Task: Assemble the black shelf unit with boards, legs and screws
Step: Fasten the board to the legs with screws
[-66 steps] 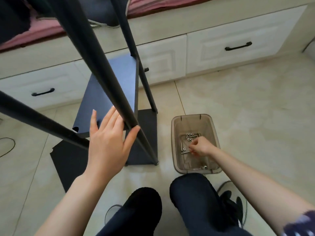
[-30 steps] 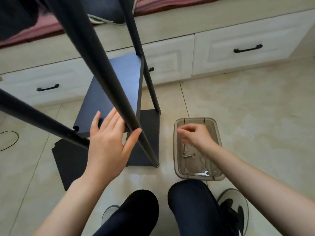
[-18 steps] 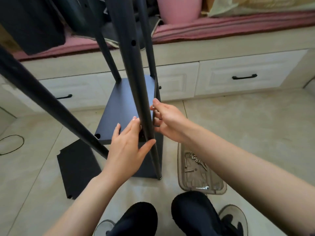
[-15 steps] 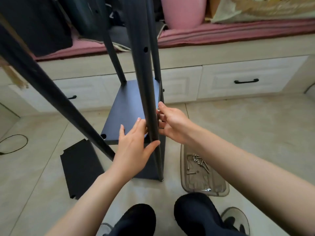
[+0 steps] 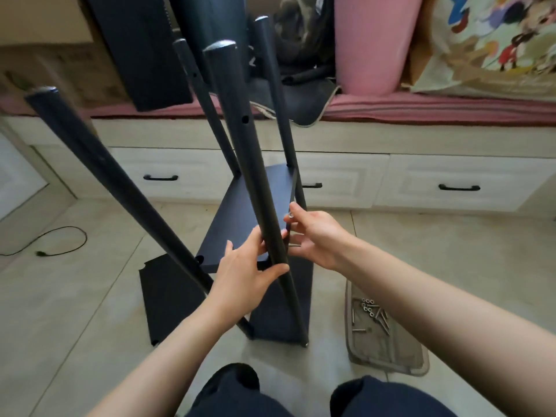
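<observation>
The black shelf unit stands on the floor with its legs pointing up. Its near leg [image 5: 255, 188] crosses the middle of the view. A black board [image 5: 240, 224] sits partway up between the legs, and a lower board [image 5: 285, 308] lies at floor level. My left hand [image 5: 246, 278] grips the near leg just below the raised board, thumb wrapped round it. My right hand [image 5: 316, 236] is at the raised board's right edge and pinches a small silver screw [image 5: 290, 215] in its fingertips, close to the right leg [image 5: 285, 121].
A loose black board [image 5: 162, 296] lies flat on the tiles to the left. A clear plastic tray [image 5: 388, 353] with several screws [image 5: 371, 311] sits at my right. White drawers run behind, and a cable [image 5: 60, 245] lies far left. My knees are at the bottom edge.
My right hand left the tray and rose to the raised board's right edge with a screw. My left hand stayed on the near leg. The view tilted upward.
</observation>
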`<state>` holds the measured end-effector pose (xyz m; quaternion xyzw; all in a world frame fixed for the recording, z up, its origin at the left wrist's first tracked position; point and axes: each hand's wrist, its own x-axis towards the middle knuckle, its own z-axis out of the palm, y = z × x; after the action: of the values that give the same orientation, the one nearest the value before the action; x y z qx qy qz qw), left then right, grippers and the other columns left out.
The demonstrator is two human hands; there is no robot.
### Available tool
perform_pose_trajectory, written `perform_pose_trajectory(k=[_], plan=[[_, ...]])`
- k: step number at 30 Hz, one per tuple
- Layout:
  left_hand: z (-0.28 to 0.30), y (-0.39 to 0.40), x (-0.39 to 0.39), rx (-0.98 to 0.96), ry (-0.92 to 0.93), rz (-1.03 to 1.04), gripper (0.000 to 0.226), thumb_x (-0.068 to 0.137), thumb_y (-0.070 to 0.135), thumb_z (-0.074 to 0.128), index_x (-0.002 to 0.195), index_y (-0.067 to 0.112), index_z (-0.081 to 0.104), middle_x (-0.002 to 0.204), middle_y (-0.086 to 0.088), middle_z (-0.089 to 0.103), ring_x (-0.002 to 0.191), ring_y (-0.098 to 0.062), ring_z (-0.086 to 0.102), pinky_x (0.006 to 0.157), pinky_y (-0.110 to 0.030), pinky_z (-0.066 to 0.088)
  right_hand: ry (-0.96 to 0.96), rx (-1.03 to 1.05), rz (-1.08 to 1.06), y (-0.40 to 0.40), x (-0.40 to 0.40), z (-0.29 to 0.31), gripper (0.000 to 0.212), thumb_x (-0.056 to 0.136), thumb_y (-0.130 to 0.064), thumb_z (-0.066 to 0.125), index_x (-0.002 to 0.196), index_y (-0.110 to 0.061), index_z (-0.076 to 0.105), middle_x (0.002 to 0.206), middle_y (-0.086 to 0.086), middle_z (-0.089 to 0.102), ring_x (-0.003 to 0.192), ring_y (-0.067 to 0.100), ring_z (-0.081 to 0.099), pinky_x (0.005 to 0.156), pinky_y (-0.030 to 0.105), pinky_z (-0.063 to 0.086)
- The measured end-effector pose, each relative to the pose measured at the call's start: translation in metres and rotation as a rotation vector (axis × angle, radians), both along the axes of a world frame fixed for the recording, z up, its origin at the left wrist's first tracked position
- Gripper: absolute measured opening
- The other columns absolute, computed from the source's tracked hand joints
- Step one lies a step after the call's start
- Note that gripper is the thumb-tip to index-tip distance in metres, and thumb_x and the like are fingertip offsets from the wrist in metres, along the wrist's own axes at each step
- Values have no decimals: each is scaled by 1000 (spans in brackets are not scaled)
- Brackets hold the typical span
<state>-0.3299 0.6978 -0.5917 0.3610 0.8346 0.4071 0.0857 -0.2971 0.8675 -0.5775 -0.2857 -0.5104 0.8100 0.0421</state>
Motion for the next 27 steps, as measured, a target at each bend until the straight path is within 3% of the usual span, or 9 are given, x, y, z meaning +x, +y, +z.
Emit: perform_pose_trajectory(k=[4,8,11,14,17,20,23,27], plan=[[4,-35,-10,97,-134,34,51,88,23,78,129,40,51,111,42,62,124,2,57,121,-58,26,-26,41,59,-28,-21,8,28,100,-32,55,94,-5,60,97,14,60,85,31,68,89,55,55],[8,-81,-30,187,-190,63,44,83,17,82,109,40,56,114,29,68,118,6,60,109,-36,48,-29,51,161,-67,-44,14,30,102,-34,51,90,-9,61,98,14,71,90,30,72,77,44,59],[2,-123,-46,237,-249,115,36,82,17,83,111,28,64,109,24,72,114,7,62,104,-23,49,-63,66,210,-104,-64,13,29,102,-35,50,95,-9,61,101,13,70,92,27,71,72,37,58],[-13,-159,-57,277,-351,178,36,83,26,82,114,35,66,120,25,69,119,5,60,107,-30,49,-92,78,276,-137,-86,8,30,102,-36,50,99,-8,59,116,20,67,100,31,69,74,37,58],[-40,-187,-65,332,-445,262,40,82,31,82,117,41,66,128,23,66,128,-4,57,111,-39,46,-128,125,350,-165,-108,-6,30,103,-37,46,99,-10,59,127,24,61,113,36,63,93,45,54],[-71,-206,-64,387,-533,364,45,80,34,83,117,51,65,128,26,65,128,-3,56,108,-37,47,-181,203,397,-188,-123,-27,30,104,-37,43,100,-11,59,133,24,56,123,39,56,105,52,46],[-101,-217,-61,449,-612,436,47,80,30,83,120,47,66,122,24,69,121,2,60,102,-28,48,-216,263,431,-205,-132,-49,31,105,-36,42,100,-11,59,132,23,56,123,38,56,102,47,49],[-129,-225,-63,556,-701,475,43,82,16,81,120,33,69,116,18,73,110,2,67,82,-11,52,-238,268,462,-217,-143,-79,31,105,-35,42,100,-10,60,125,19,61,115,34,60,82,37,55]])
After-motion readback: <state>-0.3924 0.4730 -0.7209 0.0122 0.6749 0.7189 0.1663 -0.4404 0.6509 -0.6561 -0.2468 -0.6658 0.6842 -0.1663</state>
